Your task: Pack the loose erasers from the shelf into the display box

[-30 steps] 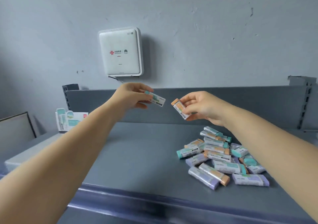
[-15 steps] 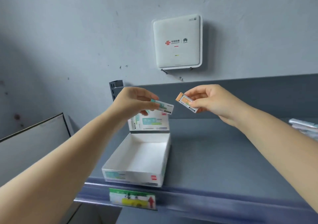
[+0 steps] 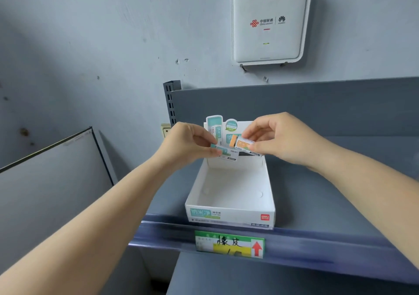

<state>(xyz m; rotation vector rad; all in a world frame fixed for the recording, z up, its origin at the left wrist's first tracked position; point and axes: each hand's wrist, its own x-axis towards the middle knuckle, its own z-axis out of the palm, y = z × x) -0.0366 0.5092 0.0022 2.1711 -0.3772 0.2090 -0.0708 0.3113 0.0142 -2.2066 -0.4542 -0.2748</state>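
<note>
Head view: left hand [image 3: 188,145] pinches a teal eraser [image 3: 224,153], right hand [image 3: 281,140] an orange eraser [image 3: 243,145], both above the display box [image 3: 229,213] rear. Early release risks erasers landing behind the box.

The white router [image 3: 269,21] on the wall reads "WIFI 7" in its top corner, with the red China Unicom knot, Chinese characters and a Huawei logo mid-face. The display box [image 3: 230,217] carries a red "deli" square on its front. The shelf tag [image 3: 229,244] has handwritten "橡皮" and a red up arrow.
</note>
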